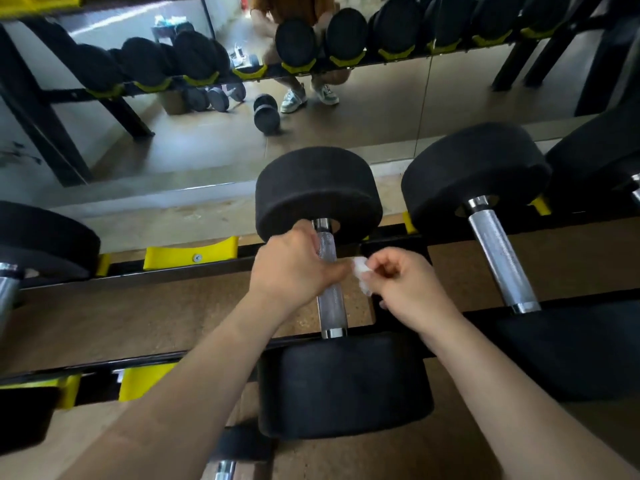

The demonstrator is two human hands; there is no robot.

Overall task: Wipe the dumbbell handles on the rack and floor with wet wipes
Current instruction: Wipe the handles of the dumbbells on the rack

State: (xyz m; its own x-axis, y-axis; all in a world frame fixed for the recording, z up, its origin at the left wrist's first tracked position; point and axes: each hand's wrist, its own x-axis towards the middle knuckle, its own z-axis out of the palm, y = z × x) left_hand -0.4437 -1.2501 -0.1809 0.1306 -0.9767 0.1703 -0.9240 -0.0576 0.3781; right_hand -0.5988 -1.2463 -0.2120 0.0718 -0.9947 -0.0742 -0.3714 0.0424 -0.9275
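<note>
A black dumbbell with a knurled metal handle (331,306) lies across the rack rails in the middle of the view. My left hand (294,268) grips the upper part of that handle, fingers curled round it. My right hand (405,285) is just right of the handle and pinches a small crumpled white wet wipe (361,271). The wipe sits close beside the handle; contact is unclear. A second dumbbell with a bare silver handle (500,258) rests on the rack to the right.
The black rack rail (145,271) carries yellow cradles (190,256). Another dumbbell (38,244) lies at the far left, and one dumbbell end (242,445) shows below. A mirror (207,140) behind reflects the floor, loose dumbbells and a crouching person.
</note>
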